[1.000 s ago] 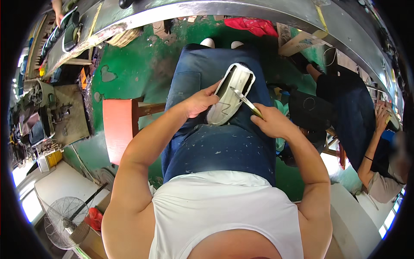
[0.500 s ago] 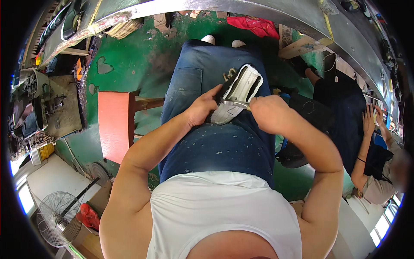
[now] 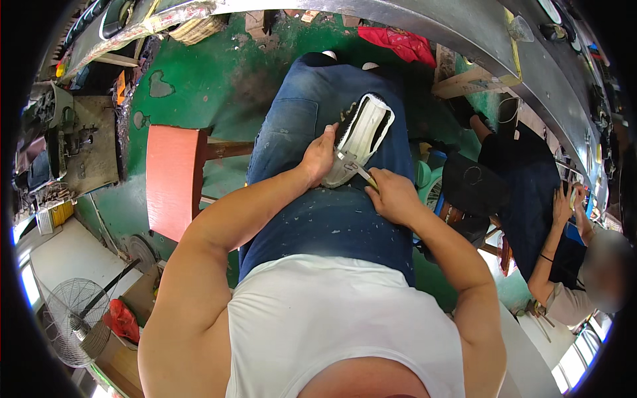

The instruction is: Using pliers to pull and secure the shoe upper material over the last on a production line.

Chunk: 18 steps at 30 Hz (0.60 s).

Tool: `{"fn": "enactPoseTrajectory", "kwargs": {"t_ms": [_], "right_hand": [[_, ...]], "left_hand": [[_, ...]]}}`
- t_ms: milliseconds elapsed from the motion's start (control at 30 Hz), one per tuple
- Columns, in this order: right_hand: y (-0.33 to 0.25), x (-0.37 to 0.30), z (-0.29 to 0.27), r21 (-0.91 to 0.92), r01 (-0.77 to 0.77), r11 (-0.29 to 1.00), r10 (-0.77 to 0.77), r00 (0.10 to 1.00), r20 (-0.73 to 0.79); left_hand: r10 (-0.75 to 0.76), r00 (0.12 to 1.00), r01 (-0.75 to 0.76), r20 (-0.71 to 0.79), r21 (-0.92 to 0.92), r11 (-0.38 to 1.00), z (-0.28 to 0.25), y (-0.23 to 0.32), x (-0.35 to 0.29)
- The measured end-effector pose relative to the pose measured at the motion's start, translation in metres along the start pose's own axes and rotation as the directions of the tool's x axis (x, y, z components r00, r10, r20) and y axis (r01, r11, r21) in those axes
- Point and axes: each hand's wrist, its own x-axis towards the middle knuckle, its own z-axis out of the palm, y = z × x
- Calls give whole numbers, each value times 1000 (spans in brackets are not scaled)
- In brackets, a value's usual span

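An unsoled shoe (image 3: 360,140) lies bottom up across my lap, its pale underside showing between dark, stitched-looking edges. My left hand (image 3: 320,156) grips it along the left side, near the end closest to me; the fingers beneath are partly hidden. In my right hand (image 3: 396,198) is a pair of metal pincers (image 3: 352,164) with a yellowish handle. Their metal head lies against the shoe's near part; whether the jaws bite on the edge I cannot tell. Blue work trousers (image 3: 328,222) with pale specks are under the shoe.
A metal-edged bench (image 3: 424,26) curves across the far side. To my left stands a red-topped stool (image 3: 174,179), with a wire fan (image 3: 78,322) nearer. A co-worker (image 3: 564,259) sits at the right, beside a dark draped seat (image 3: 471,182). Red cloth (image 3: 401,45) lies under the bench.
My right hand has come lower and slightly left, and its wrist has turned. The pincers now slant down to the right, their head nearer the shoe's close end. My left hand keeps its grip.
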Motion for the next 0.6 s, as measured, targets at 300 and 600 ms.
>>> {"fn": "enactPoseTrajectory", "kwargs": {"t_ms": [300,600], "right_hand": [[-7,2,-61,-527,186,830,-166,982,84],[0,12,-52,-247,106,963,-34,959,281]], "left_hand": [[-148,974,206,174,-393,896,-2,27,-24],[-166,951,273,262,-450,850,-8,10,-13]]}}
